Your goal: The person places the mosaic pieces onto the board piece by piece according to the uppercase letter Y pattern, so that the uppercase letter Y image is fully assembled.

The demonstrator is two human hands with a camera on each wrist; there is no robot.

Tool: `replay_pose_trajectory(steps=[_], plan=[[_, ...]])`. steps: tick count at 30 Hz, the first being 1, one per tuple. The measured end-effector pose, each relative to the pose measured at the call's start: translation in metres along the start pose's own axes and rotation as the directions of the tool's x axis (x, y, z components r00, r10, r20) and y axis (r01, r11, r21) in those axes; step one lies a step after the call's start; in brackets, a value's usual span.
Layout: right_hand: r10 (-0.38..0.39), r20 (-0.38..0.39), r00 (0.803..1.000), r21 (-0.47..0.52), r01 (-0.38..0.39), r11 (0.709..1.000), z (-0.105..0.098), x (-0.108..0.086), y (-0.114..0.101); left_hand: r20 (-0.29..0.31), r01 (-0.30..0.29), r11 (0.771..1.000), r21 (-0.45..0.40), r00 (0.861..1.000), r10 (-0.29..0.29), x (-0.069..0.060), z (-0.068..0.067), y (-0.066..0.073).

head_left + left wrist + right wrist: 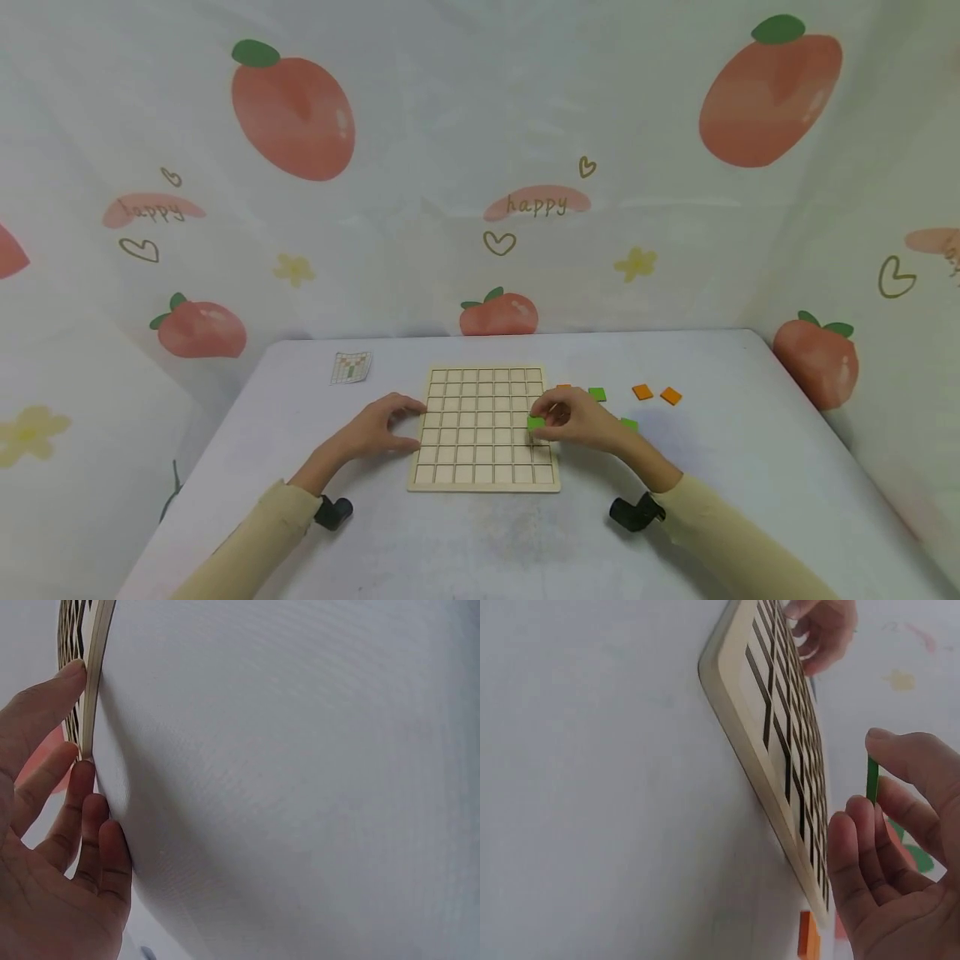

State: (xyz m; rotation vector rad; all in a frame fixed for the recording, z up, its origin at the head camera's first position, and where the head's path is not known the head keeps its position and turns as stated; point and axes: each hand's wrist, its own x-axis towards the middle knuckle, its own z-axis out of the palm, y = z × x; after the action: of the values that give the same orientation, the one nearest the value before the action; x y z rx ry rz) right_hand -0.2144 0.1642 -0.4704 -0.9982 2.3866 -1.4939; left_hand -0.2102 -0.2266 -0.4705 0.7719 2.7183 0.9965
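Note:
A pale wooden board [483, 487] with a grid of square recesses lies on the table. The left hand [378, 429] touches the board's left edge with thumb and fingers spread; in the left wrist view this hand [67, 832] has its thumb on the frame [94, 682] and fingertips at its side. Over the right-hand columns of the grid, the right hand [581, 421] pinches a green square tile [536, 423]. The right wrist view shows the tile [872, 780] edge-on between thumb and index finger of the right hand [904, 847], apart from the board [735, 727].
Right of the board lie orange tiles [642, 392] [671, 396] and green tiles [597, 394] [629, 424]; another orange one [563, 387] shows partly behind the right hand. A small sheet with a coloured grid [351, 367] lies at the back left. A printed curtain hangs behind.

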Motion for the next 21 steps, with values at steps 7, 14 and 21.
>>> replay_pose_trajectory(steps=[7,14,21], plan=[[0.031,-0.008,1.000,0.013,-0.030,0.999,0.019,0.014,-0.003,-0.001,0.002,1.000,-0.007,1.000,-0.002,0.001,0.000,0.001],[0.020,-0.002,1.000,0.020,-0.019,1.000,0.036,0.027,-0.008,0.006,0.013,1.000,-0.005,1.000,-0.013,0.000,0.000,0.001],[-0.005,-0.010,1.000,-0.011,0.005,1.000,0.045,0.038,-0.011,0.006,0.004,1.000,0.006,1.000,-0.004,0.001,-0.001,-0.001]])
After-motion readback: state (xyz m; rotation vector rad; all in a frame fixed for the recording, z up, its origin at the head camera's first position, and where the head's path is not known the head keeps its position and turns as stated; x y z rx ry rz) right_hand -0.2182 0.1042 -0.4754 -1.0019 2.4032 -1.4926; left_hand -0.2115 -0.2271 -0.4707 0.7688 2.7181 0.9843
